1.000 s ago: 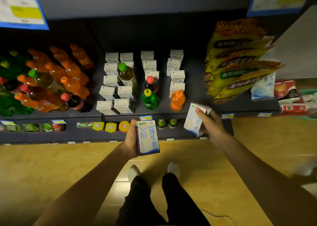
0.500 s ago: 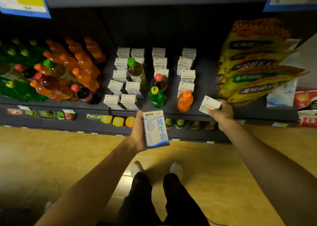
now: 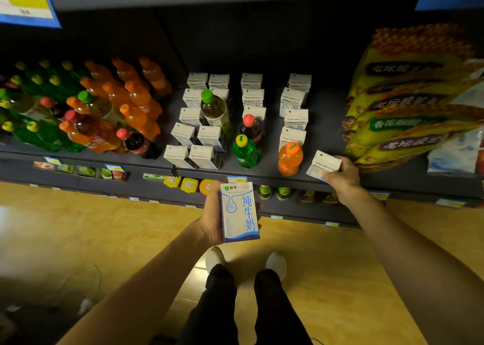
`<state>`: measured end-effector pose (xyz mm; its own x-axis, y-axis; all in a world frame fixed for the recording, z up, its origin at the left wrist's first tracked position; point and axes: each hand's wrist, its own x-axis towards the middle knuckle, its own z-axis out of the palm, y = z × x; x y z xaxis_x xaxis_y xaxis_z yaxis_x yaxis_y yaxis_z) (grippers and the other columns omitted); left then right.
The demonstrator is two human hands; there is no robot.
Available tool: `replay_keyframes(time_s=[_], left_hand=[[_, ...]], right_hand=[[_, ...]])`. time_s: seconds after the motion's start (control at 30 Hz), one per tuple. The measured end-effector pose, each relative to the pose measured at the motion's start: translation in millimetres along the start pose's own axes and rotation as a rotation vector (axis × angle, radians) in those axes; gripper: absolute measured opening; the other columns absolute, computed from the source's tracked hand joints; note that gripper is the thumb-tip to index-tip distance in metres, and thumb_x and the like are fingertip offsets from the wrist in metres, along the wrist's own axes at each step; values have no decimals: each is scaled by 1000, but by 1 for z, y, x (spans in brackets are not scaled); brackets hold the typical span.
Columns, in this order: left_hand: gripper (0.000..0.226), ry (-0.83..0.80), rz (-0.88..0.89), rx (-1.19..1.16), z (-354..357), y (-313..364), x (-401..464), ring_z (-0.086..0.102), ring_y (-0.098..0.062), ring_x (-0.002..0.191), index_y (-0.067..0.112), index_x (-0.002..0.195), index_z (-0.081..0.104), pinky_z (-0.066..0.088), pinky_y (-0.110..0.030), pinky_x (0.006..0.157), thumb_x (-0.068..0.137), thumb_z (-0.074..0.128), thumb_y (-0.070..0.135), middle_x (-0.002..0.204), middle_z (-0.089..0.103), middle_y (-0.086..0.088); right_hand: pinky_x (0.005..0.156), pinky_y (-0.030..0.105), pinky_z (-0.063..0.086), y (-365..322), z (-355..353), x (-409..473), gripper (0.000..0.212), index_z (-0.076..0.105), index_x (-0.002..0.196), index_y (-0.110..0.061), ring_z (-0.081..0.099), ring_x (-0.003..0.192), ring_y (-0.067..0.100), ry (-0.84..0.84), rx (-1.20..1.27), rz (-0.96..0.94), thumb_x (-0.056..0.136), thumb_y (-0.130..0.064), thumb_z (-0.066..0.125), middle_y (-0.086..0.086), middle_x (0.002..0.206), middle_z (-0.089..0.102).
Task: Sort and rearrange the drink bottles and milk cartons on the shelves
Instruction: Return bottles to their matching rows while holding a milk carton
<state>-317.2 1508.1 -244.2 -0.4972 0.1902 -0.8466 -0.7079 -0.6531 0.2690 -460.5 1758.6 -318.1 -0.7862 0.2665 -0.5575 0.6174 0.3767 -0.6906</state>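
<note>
Boxy paper milk cartons (image 3: 239,211) fill both hands.

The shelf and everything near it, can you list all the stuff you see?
milk cartons on shelf: about twenty, white and blue, rows in the shelf's middle
orange bottles: many, orange, left part of the shelf
green bottles: many, green with yellow caps, far left
stray bottles among cartons: four; pale one with green cap, dark one with red cap, green, orange
snack bags: several, yellow, stacked on the right
floor: wooden, tan, below the shelf
held milk carton: one, white and blue, in left hand
tilted milk carton: one, at the shelf's front edge, gripped by right hand
</note>
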Motion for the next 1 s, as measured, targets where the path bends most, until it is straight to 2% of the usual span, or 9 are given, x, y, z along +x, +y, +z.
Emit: replay_keyframes(time_s=[0.13, 0.23, 0.3, 0.37, 0.47, 0.6, 0.7, 0.9, 1.0], left_hand=[[69, 6, 2, 8, 3, 1, 1, 65, -28, 72, 7, 115, 61, 45, -43, 83, 86, 38, 66, 88, 70, -18], [69, 9, 12, 31, 8, 1, 3, 67, -28, 69, 7, 115, 62, 46, -45, 83, 87, 35, 64, 87, 70, -18], [70, -2, 10, 27, 12, 2, 6, 67, -29, 71, 8, 118, 61, 46, -44, 84, 85, 36, 63, 96, 69, -19], [68, -17, 10, 34, 15, 2, 8, 66, -30, 72, 9, 118, 61, 46, -44, 83, 84, 37, 62, 98, 67, -18], [68, -19, 11, 44, 17, 3, 6, 66, -29, 74, 8, 116, 62, 46, -44, 85, 84, 37, 62, 95, 68, -18], [70, -5, 6, 41, 17, 4, 1, 67, -29, 71, 8, 118, 62, 48, -44, 82, 85, 36, 64, 90, 69, -18], [72, 0, 25, 36, 13, 6, -3, 67, -29, 72, 7, 120, 62, 47, -45, 85, 85, 37, 64, 91, 70, -18], [72, 34, 38, 13, 3, 10, -12, 69, -28, 68, 8, 118, 62, 48, -46, 83, 87, 35, 67, 88, 71, -16], [71, 37, 28, 7, -1, 10, -17, 67, -27, 73, 8, 118, 61, 49, -43, 81, 85, 39, 67, 93, 68, -16]], right_hand=[[99, 37, 47, -4, -1, -10, 61, 42, 144, -13, 51, 131, 30, 35, -85, -84, 89, 3, 65, 17, 141, 54], [105, 46, 42, -3, 4, -31, 70, 34, 148, -12, 37, 138, 36, 111, -217, -260, 87, -2, 68, 19, 146, 41], [106, 51, 38, 1, 9, -47, 73, 36, 146, -9, 30, 138, 40, 168, -358, -434, 83, -12, 73, 22, 144, 37], [106, 55, 39, 2, 14, -57, 73, 42, 140, -6, 32, 135, 44, 234, -476, -610, 78, -24, 76, 26, 139, 41], [104, 58, 41, -7, 25, -62, 69, 53, 129, -4, 37, 133, 46, 273, -532, -737, 76, -41, 77, 26, 132, 49], [107, 53, 35, -24, 42, -60, 82, 53, 131, -7, 29, 139, 44, 200, -589, -646, 70, -54, 81, 24, 139, 44], [109, 51, 31, -28, 53, -56, 85, 51, 132, -8, 23, 141, 44, 182, -640, -562, 70, -58, 80, 25, 143, 37], [110, 54, 31, -28, 69, -49, 90, 45, 135, -3, 24, 140, 45, 207, -691, -487, 70, -52, 83, 26, 142, 37], [110, 54, 32, -29, 73, -45, 81, 48, 132, -1, 28, 138, 44, 242, -655, -489, 73, -45, 82, 26, 139, 40]])
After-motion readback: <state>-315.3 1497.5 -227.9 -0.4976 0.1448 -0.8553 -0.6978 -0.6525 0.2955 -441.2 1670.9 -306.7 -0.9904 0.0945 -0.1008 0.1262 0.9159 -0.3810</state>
